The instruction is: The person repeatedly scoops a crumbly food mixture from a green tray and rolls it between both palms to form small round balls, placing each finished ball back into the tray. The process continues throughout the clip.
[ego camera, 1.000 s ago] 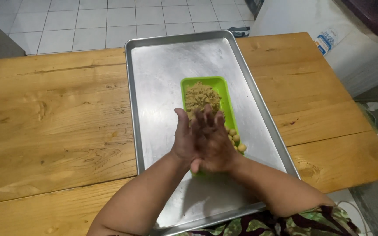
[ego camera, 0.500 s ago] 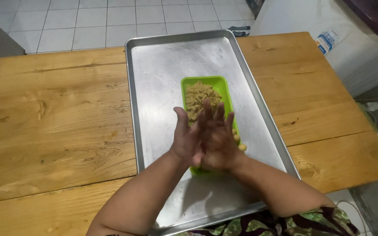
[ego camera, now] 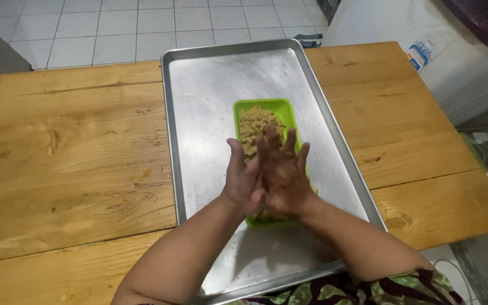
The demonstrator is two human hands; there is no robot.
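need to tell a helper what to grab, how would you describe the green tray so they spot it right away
On the wooden table lies a big metal baking sheet, and the green tray sits in its middle, just beyond the left hand and right hand pressed together. It is small, rectangular, bright green and holds a brownish crumbly mix, the only coloured thing on the bare metal.

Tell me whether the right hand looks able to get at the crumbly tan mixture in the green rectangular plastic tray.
Probably yes: the right hand hovers directly over the green tray, pressed against the left hand, and the mixture lies uncovered.
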